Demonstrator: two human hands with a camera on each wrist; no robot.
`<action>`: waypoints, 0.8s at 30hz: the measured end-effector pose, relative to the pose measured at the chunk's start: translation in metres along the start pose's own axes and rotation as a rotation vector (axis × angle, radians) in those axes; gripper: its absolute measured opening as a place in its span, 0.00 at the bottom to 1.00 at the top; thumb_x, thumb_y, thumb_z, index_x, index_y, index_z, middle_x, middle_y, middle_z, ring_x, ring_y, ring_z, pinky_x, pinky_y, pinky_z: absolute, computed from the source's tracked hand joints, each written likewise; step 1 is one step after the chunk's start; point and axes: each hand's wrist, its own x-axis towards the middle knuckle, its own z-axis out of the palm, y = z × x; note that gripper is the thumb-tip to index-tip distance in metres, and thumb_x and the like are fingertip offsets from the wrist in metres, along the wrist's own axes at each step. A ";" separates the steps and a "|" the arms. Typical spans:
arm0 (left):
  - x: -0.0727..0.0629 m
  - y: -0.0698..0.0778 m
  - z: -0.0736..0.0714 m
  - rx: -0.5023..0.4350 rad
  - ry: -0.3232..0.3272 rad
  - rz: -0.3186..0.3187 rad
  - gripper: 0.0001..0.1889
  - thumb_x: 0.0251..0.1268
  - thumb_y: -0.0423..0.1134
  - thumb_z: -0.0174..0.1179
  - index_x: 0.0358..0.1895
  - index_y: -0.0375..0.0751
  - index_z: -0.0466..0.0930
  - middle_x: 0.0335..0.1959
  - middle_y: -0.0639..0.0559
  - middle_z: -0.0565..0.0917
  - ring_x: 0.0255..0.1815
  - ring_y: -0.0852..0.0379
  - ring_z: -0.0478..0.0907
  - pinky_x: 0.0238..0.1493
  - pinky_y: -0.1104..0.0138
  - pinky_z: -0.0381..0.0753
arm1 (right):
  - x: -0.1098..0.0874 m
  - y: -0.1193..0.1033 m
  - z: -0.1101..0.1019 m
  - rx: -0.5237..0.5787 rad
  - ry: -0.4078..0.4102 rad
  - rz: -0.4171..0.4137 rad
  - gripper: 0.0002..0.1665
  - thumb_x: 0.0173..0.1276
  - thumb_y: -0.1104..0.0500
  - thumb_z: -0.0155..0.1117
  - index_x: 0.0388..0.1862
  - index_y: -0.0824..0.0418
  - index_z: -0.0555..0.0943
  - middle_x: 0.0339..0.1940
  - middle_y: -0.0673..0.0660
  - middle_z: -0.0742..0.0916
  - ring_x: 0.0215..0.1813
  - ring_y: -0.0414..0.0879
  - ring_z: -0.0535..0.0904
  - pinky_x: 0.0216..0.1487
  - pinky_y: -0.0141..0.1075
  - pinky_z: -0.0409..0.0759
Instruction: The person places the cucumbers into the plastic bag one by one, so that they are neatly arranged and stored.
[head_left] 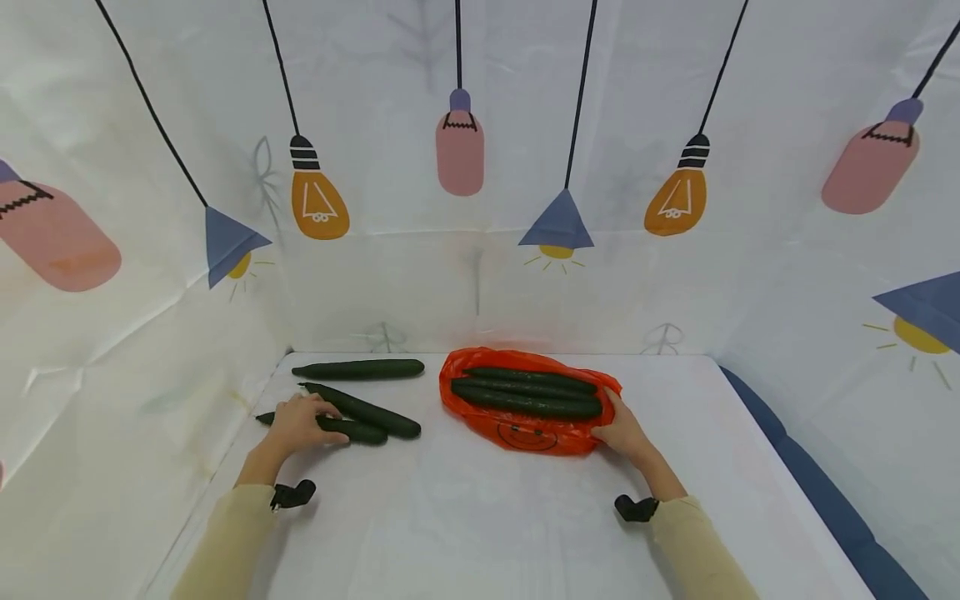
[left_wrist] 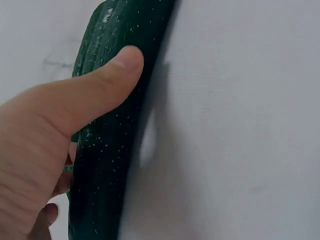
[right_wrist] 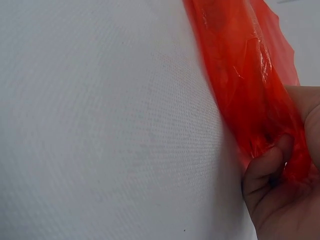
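On the left of the white table, my left hand (head_left: 298, 422) grips the nearest cucumber (head_left: 363, 432). The left wrist view shows the thumb (left_wrist: 120, 75) pressed along that cucumber's dark green side, with the other fingers partly hidden behind it. A second cucumber (head_left: 375, 413) lies slanted against it, and a third cucumber (head_left: 358, 369) lies farther back. Right of these sits a red plastic bag (head_left: 517, 437), its opening spread around several cucumbers (head_left: 525, 400) lying side by side. My right hand (head_left: 624, 429) holds the bag's right end, fingers curled into the crumpled plastic (right_wrist: 245, 90).
The white tabletop (head_left: 450, 533) stretches in front of both hands. A white sheet (head_left: 390, 292) printed with hanging lamps rises behind the table and at both sides. Beyond the table's right edge is a dark blue padded shape (head_left: 817, 492). Each wrist wears a black camera mount (head_left: 294, 494).
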 end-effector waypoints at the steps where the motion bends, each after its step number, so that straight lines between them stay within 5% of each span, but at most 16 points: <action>1: -0.002 0.002 0.001 -0.011 -0.019 -0.001 0.28 0.37 0.69 0.72 0.37 0.54 0.86 0.36 0.54 0.77 0.38 0.48 0.72 0.39 0.48 0.64 | 0.000 0.000 0.000 -0.003 0.000 0.001 0.54 0.58 0.69 0.63 0.78 0.66 0.44 0.73 0.72 0.59 0.70 0.67 0.55 0.67 0.63 0.55; 5: -0.015 0.006 0.006 -0.125 -0.067 -0.007 0.27 0.42 0.65 0.73 0.41 0.51 0.85 0.35 0.56 0.74 0.35 0.56 0.72 0.38 0.54 0.69 | 0.000 0.000 0.000 -0.006 0.001 0.007 0.54 0.59 0.69 0.63 0.78 0.66 0.44 0.73 0.72 0.58 0.70 0.67 0.54 0.67 0.63 0.55; 10: -0.027 0.003 0.009 -0.207 -0.041 0.053 0.24 0.46 0.53 0.76 0.49 0.52 0.85 0.40 0.57 0.78 0.41 0.53 0.76 0.41 0.54 0.75 | 0.002 0.001 0.001 -0.005 0.001 0.006 0.54 0.59 0.69 0.63 0.78 0.66 0.44 0.73 0.72 0.59 0.71 0.66 0.54 0.67 0.63 0.54; 15: -0.029 0.004 0.014 -0.236 -0.010 0.086 0.24 0.45 0.53 0.76 0.49 0.53 0.86 0.36 0.63 0.79 0.36 0.59 0.74 0.40 0.58 0.75 | 0.002 0.004 0.001 -0.001 0.012 -0.005 0.53 0.58 0.69 0.63 0.78 0.67 0.45 0.73 0.73 0.59 0.70 0.67 0.55 0.67 0.63 0.54; 24: -0.030 0.033 0.012 -0.305 0.084 0.137 0.24 0.45 0.45 0.78 0.50 0.49 0.86 0.38 0.63 0.82 0.37 0.60 0.76 0.39 0.60 0.76 | 0.005 0.005 0.002 -0.001 0.012 -0.007 0.53 0.58 0.69 0.62 0.78 0.66 0.46 0.73 0.73 0.59 0.70 0.66 0.54 0.67 0.63 0.54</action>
